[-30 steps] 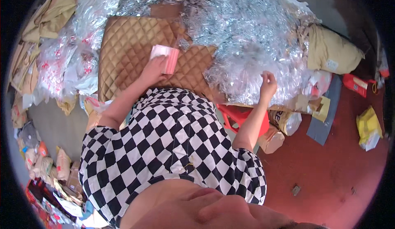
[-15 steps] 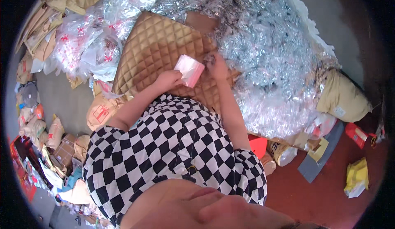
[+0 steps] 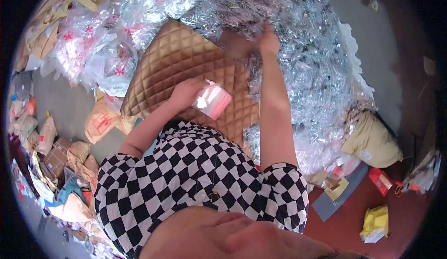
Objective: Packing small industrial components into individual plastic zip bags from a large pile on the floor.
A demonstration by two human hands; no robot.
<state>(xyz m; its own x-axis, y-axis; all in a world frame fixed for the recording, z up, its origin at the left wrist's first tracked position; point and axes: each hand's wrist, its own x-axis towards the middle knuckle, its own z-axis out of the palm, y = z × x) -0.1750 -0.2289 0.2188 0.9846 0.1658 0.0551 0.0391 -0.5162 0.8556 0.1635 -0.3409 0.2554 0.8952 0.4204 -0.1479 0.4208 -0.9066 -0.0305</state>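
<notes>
Red boxed sign (image 3: 102,125) on brown bag (image 3: 104,111); red asterisk-like marks (image 3: 119,71) on clear plastic bags (image 3: 100,54).

A white-and-pink rectangular stack (image 3: 213,101) looks like smooth, glossy plastic. The brown diamond-quilted pad (image 3: 179,56) looks like cloth with a satiny sheen. A broad silvery heap of clear plastic pieces (image 3: 314,91) is crinkled and shiny. The black-and-white checked garment (image 3: 186,166) is matt cloth.
</notes>
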